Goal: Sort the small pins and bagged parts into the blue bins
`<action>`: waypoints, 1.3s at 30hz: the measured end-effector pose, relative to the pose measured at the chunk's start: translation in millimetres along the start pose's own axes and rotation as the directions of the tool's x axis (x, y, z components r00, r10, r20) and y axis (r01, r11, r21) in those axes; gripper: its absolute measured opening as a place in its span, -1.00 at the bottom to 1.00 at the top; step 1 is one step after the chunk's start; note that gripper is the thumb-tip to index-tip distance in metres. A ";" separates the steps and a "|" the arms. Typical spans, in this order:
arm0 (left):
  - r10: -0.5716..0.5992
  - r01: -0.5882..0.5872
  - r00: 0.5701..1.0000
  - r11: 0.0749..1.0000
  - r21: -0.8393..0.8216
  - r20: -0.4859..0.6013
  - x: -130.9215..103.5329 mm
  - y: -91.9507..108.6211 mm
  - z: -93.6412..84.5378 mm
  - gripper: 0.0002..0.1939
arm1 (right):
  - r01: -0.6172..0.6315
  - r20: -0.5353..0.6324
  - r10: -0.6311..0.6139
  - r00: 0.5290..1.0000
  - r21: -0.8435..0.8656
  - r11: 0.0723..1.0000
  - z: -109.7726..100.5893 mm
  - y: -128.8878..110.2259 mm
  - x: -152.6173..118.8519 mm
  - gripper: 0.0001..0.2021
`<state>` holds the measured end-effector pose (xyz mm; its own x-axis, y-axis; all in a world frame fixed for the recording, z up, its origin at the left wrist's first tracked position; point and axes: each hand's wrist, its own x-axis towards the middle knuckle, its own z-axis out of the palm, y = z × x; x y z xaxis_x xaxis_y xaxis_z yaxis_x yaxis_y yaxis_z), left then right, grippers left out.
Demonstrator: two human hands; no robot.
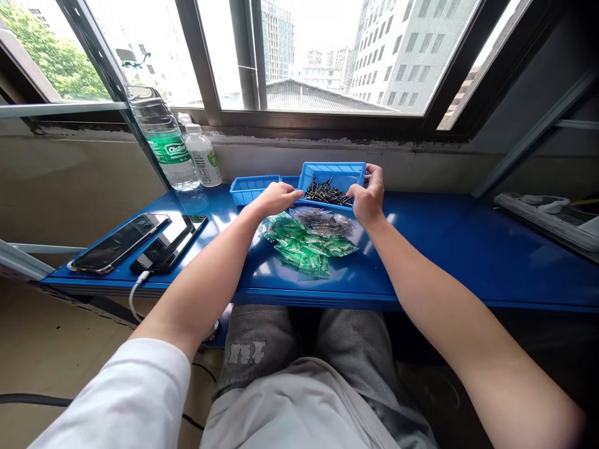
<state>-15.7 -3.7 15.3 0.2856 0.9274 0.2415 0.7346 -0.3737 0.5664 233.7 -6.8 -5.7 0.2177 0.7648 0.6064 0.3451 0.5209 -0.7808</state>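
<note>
A blue plastic bin (333, 168) is tilted toward me, with a pile of dark screw-like pieces (325, 192) inside. My right hand (369, 196) grips its right side, thumb over the front corner and fingers behind the wall. At the lower left corner of the bin, the fingers of my left hand (277, 198) are closed together against its edge; their undersides are hidden. Just in front of the bin lie several clear bags of small dark parts (322, 221). Nearer to me is a heap of green-tinted zip bags (304, 249) with small pieces in them.
Another blue bin (255, 182) stands behind my left hand. Two phones (124, 243) lie on the left of the blue table (449, 249), one with a white cable (135, 293). A large water bottle (171, 149) and a smaller white bottle (204, 159) stand by the window.
</note>
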 end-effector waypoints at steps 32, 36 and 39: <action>-0.070 0.029 0.986 0.965 0.261 0.149 -6.0 -2.7 -10.7 -0.71 | 0.417 0.121 -0.399 0.909 -0.237 0.878 16.2 -0.4 -25.8 -0.35; -0.074 0.030 0.985 0.963 0.267 0.155 -5.5 -3.8 -10.5 -0.74 | 0.425 0.128 -0.405 0.905 -0.275 0.862 11.8 -4.8 -24.8 -0.34; -0.072 0.022 0.982 0.961 0.277 0.172 -5.4 -4.1 -10.5 -0.77 | 0.454 0.147 -0.430 0.891 -0.280 0.846 9.2 -8.4 -24.0 -0.34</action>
<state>-26.7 -7.3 20.0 0.3335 0.9408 0.0607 0.8825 -0.3342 0.3309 217.2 -26.0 -15.2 -0.0887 0.5135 0.8535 0.6467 0.6814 -0.3427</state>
